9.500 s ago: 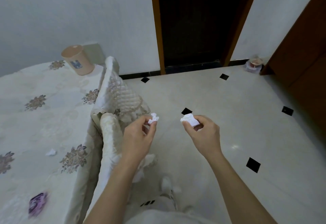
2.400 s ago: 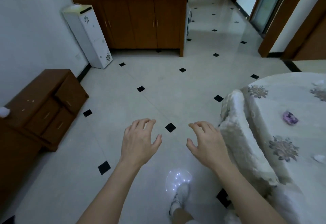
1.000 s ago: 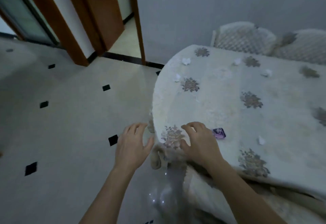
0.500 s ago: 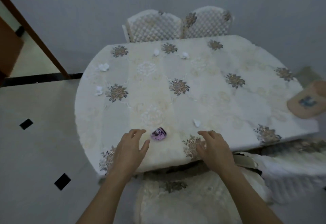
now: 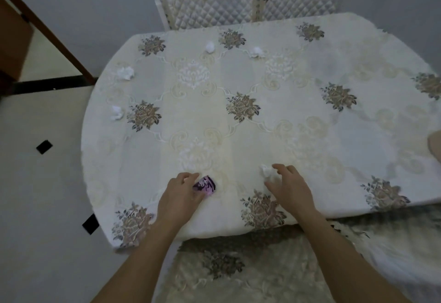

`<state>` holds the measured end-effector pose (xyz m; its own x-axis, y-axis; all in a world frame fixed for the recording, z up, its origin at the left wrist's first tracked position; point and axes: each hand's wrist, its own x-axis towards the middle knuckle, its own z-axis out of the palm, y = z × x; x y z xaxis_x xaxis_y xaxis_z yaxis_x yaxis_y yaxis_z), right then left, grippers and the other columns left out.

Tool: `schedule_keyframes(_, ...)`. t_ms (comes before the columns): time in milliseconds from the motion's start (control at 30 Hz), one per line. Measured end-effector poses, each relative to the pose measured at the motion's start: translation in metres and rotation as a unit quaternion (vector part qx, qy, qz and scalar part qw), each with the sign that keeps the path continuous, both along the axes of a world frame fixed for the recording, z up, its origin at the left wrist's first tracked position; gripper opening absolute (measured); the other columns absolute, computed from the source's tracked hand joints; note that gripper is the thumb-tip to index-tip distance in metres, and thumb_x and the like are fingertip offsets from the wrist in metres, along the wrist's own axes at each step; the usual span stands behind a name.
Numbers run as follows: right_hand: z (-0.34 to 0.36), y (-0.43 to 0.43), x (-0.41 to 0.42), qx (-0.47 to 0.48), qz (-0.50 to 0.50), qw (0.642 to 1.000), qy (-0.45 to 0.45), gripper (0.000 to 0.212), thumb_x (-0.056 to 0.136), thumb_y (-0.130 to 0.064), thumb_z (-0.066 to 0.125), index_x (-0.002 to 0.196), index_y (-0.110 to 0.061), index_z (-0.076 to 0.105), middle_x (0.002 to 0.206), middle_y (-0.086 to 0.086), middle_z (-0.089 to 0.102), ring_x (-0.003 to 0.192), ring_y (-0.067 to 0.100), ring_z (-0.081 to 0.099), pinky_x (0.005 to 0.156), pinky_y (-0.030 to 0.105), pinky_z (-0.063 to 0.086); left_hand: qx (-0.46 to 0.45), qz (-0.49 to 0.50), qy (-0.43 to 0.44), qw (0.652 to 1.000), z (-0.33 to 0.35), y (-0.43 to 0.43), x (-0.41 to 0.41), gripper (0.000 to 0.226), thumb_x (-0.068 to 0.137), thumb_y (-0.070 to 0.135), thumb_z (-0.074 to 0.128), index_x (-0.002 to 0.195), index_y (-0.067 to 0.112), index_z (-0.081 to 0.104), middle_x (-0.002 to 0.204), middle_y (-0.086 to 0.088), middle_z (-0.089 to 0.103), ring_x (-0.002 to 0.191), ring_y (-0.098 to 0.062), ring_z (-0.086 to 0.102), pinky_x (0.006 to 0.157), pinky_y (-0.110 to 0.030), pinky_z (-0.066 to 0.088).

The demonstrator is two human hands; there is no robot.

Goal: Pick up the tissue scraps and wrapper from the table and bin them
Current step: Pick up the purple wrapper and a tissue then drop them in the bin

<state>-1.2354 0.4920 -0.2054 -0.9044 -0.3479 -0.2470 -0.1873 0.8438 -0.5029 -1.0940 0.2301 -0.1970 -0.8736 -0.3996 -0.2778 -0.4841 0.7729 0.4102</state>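
Left grip [image 5: 180,196] palm down, thumb and forefinger curved inward, right grip [image 5: 290,188] palm down, fingers spread, loosely bent

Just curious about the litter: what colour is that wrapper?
The wrapper is purple with dark markings, seen in the head view.

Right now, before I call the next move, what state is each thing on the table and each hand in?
Purple crinkled plastic wrapper: lying on the tablecloth, between left finger and thumb.
Left hand: around the wrapper; grip unclear.
Right hand: open, fingers spread at nearest scrap.
Nearest white crumpled tissue scrap: on the tablecloth, not gripped.
Four far white tissue scraps: lying untouched.
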Motion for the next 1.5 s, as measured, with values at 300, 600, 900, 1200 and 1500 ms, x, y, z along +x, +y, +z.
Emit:
schedule_keyframes(300,-0.028,-0.019,-0.014,-0.004,0.003,0.999,0.038,0.045,0.082,-0.033,0.074,0.124,-0.028,0.060,0.107,0.002,0.056,0.099,0.022,0.050,0.070,0.038,0.050,-0.024,0.014,0.015,0.999,-0.017,0.009,-0.013,0.035,0.086,0.038,0.068,0.120,0.028,0.065,0.114,0.005,0.059,0.101,-0.020,0.052,0.073,-0.036,0.051)
schedule_keyframes(600,-0.038,-0.020,-0.009,-0.004,-0.004,0.994,0.107,0.012,0.092,-0.023,0.063,0.094,-0.011,0.062,0.088,0.006,0.059,0.084,0.026,0.052,0.063,0.038,0.048,-0.009,0.021,0.027,0.999,-0.028,0.010,-0.016,0.013,0.090,0.031,0.064,0.096,0.021,0.069,0.089,0.007,0.061,0.086,-0.017,0.051,0.065,-0.036,0.048)
schedule_keyframes(900,-0.002,-0.030,-0.008,-0.076,-0.042,0.995,0.053,0.017,0.096,-0.034,0.055,0.102,-0.019,0.061,0.085,-0.003,0.066,0.078,0.020,0.060,0.066,0.039,0.052,0.138,0.098,0.104,0.980,-0.003,0.018,-0.026,0.015,0.096,0.023,0.058,0.081,0.021,0.055,0.074,0.008,0.059,0.062,-0.008,0.050,0.055,-0.024,0.036)
schedule_keyframes(1200,0.079,-0.043,0.008,-0.141,-0.076,0.979,0.122,0.020,0.093,-0.034,0.061,0.091,-0.015,0.070,0.074,-0.007,0.065,0.068,0.014,0.062,0.064,0.037,0.055,0.175,0.099,0.231,0.952,0.069,0.030,-0.036,0.009,0.094,0.028,0.061,0.085,0.026,0.064,0.078,0.010,0.065,0.063,-0.004,0.053,0.055,-0.022,0.040)
schedule_keyframes(1500,0.150,-0.030,0.067,-0.167,-0.136,0.960,0.181,0.018,0.093,-0.037,0.059,0.078,-0.027,0.056,0.069,-0.010,0.059,0.064,0.015,0.058,0.055,0.030,0.041,0.221,0.025,0.315,0.923,0.133,0.060,-0.012,0.012,0.094,0.023,0.061,0.083,0.023,0.066,0.075,0.010,0.066,0.064,-0.002,0.057,0.053,-0.016,0.039)
